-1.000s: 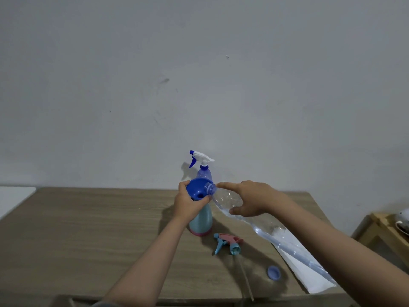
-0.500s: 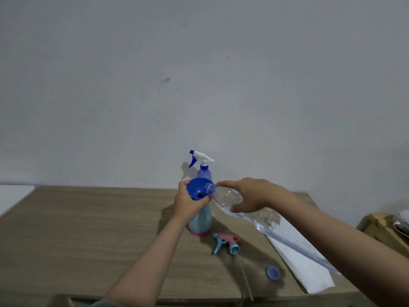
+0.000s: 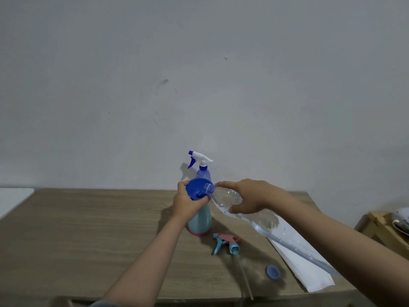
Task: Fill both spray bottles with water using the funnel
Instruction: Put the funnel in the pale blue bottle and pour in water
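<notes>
while the left hand curls its fingers around the blue funnel, the funnel sits in the neck of the pale blue spray bottle, which stands upright on the wooden table on its pink base. the right hand grips the clear water bottle near its shoulder, index finger extended along the top and thumb underneath; the bottle is tilted with its open mouth inside the funnel's bowl and its far end raised toward the camera. whether water is flowing cannot be told. behind the funnel stands the second spray bottle, purple, with its white and blue trigger head screwed on. just right of the pale bottle lies the detached pink and blue trigger head, its dip tube trailing toward the table's near edge. nearby rests a blue cap, beside a white sheet lying under the water bottle.
</notes>
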The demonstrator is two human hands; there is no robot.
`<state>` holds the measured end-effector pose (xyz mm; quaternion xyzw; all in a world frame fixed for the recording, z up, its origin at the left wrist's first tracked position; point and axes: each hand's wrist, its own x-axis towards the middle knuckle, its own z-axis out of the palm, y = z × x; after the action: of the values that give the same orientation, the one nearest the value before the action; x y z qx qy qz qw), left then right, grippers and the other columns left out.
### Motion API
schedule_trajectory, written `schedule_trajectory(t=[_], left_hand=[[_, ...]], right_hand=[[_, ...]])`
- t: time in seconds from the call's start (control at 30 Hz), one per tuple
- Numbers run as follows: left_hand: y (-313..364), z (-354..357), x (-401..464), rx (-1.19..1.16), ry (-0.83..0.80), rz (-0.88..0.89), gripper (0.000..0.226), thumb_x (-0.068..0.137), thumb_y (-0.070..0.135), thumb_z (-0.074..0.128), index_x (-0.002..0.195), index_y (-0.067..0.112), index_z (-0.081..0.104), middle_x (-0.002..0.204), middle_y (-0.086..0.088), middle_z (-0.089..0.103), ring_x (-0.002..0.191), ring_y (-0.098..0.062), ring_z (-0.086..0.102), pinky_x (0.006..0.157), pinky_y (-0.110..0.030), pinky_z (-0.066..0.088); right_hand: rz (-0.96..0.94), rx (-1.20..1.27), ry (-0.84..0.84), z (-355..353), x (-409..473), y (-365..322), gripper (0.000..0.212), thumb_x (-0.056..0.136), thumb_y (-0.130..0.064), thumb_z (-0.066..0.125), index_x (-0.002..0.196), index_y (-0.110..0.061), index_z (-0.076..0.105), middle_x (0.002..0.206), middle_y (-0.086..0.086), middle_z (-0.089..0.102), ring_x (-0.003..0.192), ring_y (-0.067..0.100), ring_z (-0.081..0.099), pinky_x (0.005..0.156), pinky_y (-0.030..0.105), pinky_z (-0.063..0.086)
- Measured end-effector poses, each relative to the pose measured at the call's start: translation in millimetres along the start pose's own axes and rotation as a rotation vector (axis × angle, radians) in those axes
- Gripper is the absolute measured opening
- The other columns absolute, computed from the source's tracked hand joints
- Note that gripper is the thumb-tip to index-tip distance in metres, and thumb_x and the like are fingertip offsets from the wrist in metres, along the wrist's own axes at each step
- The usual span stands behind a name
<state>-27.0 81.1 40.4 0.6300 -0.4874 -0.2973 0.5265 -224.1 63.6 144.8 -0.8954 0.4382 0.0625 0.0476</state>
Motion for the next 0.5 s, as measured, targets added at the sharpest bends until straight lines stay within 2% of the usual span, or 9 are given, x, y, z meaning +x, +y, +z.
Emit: schedule_trajectory(t=[0.1, 0.2, 0.3, 0.5], left_hand=[[2.2, -0.3, -0.4, 0.0, -0.006, -0.006, 0.072, 0.066, 0.028, 0.084, 0.119, 0.024, 0.037, 0.112, 0.001, 0.053, 0.099, -0.017, 0.058, 0.073, -0.02, 0.051], [3.0, -0.4, -0.3, 0.003, -0.003, -0.019, 0.071, 0.065, 0.028, 0.084, 0.118, 0.024, 0.037, 0.109, 0.002, 0.054, 0.096, -0.015, 0.059, 0.071, -0.02, 0.049], [2.5, -0.1, 0.8, 0.004, -0.011, -0.023, 0.069, 0.066, 0.028, 0.084, 0.117, 0.022, 0.038, 0.107, 0.002, 0.057, 0.091, -0.011, 0.059, 0.068, -0.017, 0.047], [-0.1, 1.2, 3.4, 0.026, -0.002, -0.027, 0.074, 0.064, 0.032, 0.086, 0.12, 0.021, 0.038, 0.111, 0.001, 0.054, 0.097, -0.017, 0.057, 0.075, -0.023, 0.047]], right_hand=[[-0.006, 0.007, 0.046, 7.0, -2.5, 1.0, 0.076, 0.085, -0.047, 0.059, 0.144, -0.051, 0.011, 0.093, -0.001, 0.053, 0.09, 0.02, 0.056, 0.072, 0.031, 0.045], [-0.015, 0.042, 0.117, 18.4, -6.0, 3.7, 0.076, 0.085, -0.052, 0.057, 0.143, -0.055, 0.006, 0.092, 0.0, 0.049, 0.092, 0.021, 0.057, 0.071, 0.032, 0.044], [-0.048, 0.157, 0.231, 25.3, -10.4, 3.0, 0.075, 0.085, -0.057, 0.054, 0.138, -0.061, 0.002, 0.093, 0.0, 0.05, 0.084, 0.019, 0.055, 0.068, 0.03, 0.04], [-0.085, 0.412, 0.622, 19.3, -16.0, 7.3, 0.077, 0.083, -0.058, 0.057, 0.141, -0.059, 0.006, 0.105, 0.001, 0.054, 0.067, 0.012, 0.057, 0.068, 0.034, 0.054]])
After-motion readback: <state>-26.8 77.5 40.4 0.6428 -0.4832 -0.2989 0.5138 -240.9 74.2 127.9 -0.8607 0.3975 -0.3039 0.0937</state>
